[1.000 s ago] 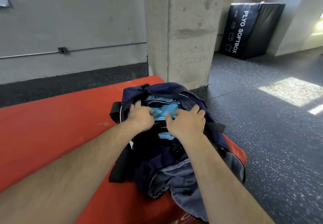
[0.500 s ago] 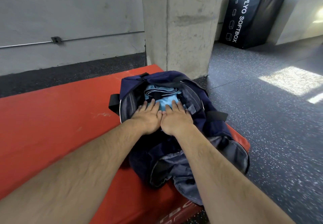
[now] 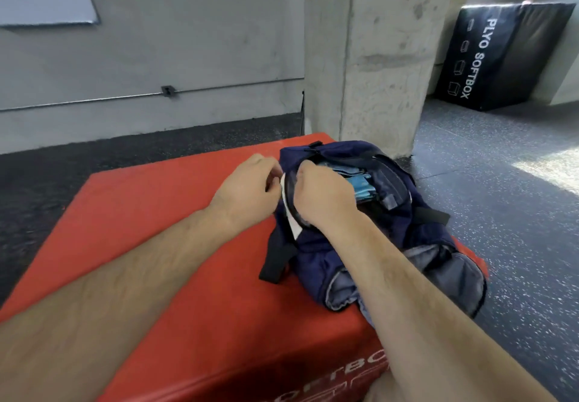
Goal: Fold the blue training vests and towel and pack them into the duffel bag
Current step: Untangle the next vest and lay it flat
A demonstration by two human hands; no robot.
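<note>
A navy duffel bag [image 3: 416, 238] lies on the right part of a red soft box [image 3: 163, 245], its top opening unzipped. Light blue folded fabric [image 3: 363, 184] shows inside the opening. My left hand [image 3: 250, 191] pinches the bag's left rim from outside, by a white strip of lining. My right hand [image 3: 319, 194] grips the same rim just inside the opening, fingers curled over the zipper edge. A black strap [image 3: 275, 260] hangs off the bag's left side onto the red surface.
A concrete pillar [image 3: 376, 57] rises right behind the bag. A black plyo soft box [image 3: 501, 57] leans against the far right wall. Dark speckled rubber floor [image 3: 517, 213] runs to the right and behind the red box, with a grey wall beyond.
Both hands left the blue fabric, where they pressed flat side by side, and moved to the bag's left rim, now gripping it. The view shifted left, so the bag sits further right.
</note>
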